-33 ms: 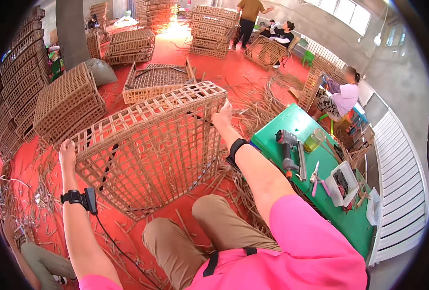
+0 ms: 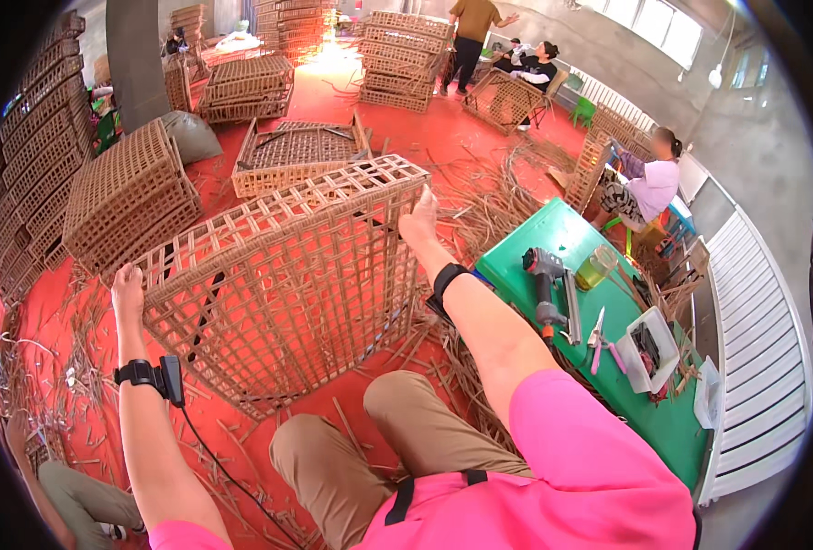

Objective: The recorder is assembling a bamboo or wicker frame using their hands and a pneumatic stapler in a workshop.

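A large brown woven lattice basket [image 2: 287, 302], shallow and rectangular, stands tilted on edge in front of my knees. My left hand [image 2: 128, 291] is closed on its left upper corner, and my right hand [image 2: 417, 222] grips the right upper corner. The basket's open-weave face is turned toward me, with dark strips showing behind the lattice. Both arms are stretched out, each with a black wrist strap; a cable runs down from the left one. Part of each hand's fingers is hidden behind the rim.
A green table [image 2: 535, 240] at my right bears a nail gun [image 2: 546, 289], a jar [image 2: 595, 268], pink-handled snips [image 2: 599, 341] and a plastic box [image 2: 649, 348]. Cut strips litter the red floor. Stacked baskets [image 2: 131, 188] stand at left and behind. Several people are around, one seated nearby [image 2: 654, 183].
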Motion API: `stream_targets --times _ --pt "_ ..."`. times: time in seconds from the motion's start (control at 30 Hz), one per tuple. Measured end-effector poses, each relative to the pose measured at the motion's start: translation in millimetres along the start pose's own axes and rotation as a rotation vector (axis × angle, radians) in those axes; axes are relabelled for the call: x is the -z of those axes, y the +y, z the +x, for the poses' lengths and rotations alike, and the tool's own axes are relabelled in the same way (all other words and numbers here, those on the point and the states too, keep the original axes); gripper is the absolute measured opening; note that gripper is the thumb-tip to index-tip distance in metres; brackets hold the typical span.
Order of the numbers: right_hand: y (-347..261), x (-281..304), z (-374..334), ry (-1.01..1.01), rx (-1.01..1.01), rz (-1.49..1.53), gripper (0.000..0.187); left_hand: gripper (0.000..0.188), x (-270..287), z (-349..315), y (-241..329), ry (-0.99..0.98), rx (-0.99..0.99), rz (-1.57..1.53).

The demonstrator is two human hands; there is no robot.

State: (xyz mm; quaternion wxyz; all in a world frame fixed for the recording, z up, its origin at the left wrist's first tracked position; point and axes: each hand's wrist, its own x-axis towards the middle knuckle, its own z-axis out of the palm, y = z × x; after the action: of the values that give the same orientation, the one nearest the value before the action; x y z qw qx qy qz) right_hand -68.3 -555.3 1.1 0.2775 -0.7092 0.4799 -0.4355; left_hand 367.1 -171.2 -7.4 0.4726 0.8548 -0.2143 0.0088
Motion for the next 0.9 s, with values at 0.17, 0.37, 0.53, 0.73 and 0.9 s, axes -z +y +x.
stream_targets --times 0.17,0.37,0.53,0.73,0.9 --pt "-67 -45 -42 -0.190 -0.150 -0.064 0.090 0.053 19 29 -30 0.017 -0.008 -0.017" --pt "-101 -63 -75 -0.219 -0.132 0.021 0.089 0.049 -16 33 -6 0.028 -0.042 0.011" --pt "-115 -99 -114 -0.260 0.023 -0.112 0.090 0.051 -12 28 4 0.038 -0.011 -0.017" --pt "-125 -140 -157 -0.093 0.287 -0.218 0.096 0.044 -7 31 -5 0.020 -0.168 0.035" --pt "-118 -167 -202 -0.143 0.461 -0.209 0.078 0.040 -32 41 -31 0.055 -0.171 -0.045"
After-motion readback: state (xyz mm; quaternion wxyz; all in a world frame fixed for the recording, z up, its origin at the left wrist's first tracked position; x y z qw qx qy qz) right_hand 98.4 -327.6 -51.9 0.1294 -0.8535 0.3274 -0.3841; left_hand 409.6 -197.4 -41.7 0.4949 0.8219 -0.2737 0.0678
